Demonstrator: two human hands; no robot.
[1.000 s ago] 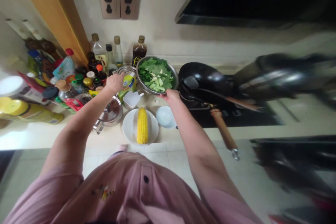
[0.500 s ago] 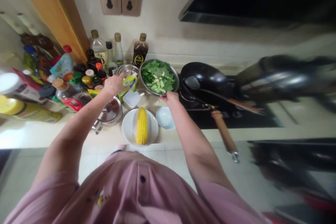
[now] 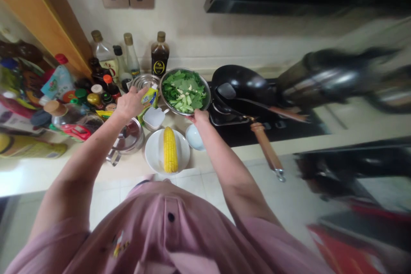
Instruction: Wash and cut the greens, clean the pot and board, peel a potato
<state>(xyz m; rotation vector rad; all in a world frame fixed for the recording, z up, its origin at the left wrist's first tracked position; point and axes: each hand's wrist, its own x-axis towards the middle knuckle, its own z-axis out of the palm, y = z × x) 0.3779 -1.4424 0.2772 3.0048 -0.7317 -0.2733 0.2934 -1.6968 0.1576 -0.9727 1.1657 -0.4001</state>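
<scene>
Steel bowl (image 3: 208, 94) of leafy greens sits at the far side of the table (image 3: 28, 171), light but slick, best taken by the rim, where my right hand (image 3: 198, 115) rests, grip unclear, while my left hand (image 3: 130, 103) spreads its fingers beside a yellow-green packet (image 3: 149, 98).

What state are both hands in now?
Left hand: open, beside a yellow-green plastic packet, holding nothing.
Right hand: on a round steel bowl rim; grip unclear.

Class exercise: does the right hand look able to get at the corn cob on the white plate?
Likely yes. The right hand sits at the rim of the steel bowl, close to the corn cob on the white plate; the small white bowl lies beside the way, not across it.
</scene>
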